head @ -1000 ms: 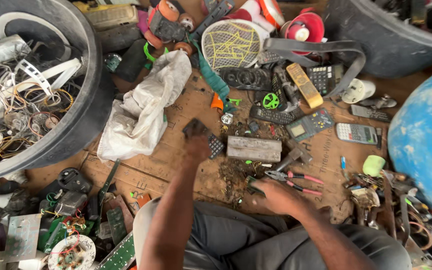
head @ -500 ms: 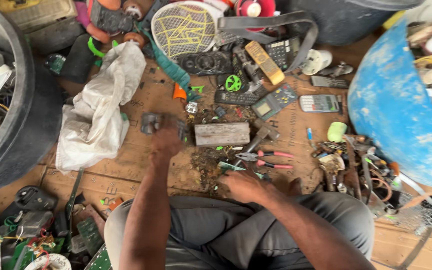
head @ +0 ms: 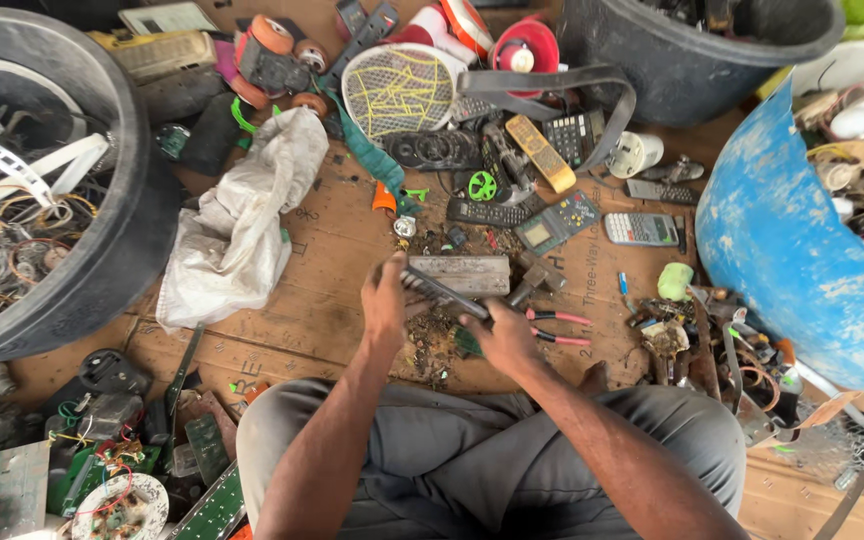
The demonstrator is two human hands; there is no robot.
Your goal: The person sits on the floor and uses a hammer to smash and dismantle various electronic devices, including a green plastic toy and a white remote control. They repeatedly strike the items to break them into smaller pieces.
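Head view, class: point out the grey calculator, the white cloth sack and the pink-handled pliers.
grey calculator point(head: 641, 229), head view, on its keypad.
white cloth sack point(head: 237, 225), head view, on its crumpled middle.
pink-handled pliers point(head: 560, 328), head view, between its handles.

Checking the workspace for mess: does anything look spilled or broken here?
Yes. Small dark scraps lie scattered on the wooden floor under both hands, and bare circuit boards with loose wires are piled at lower left.

Scrap-electronics workshop: remotes point(head: 492, 212), circuit boards point(head: 214, 505), wire-filled tub point(head: 102, 270).

The seated person wears grey trousers point(head: 472, 450); both forearms are bare of sleeves.
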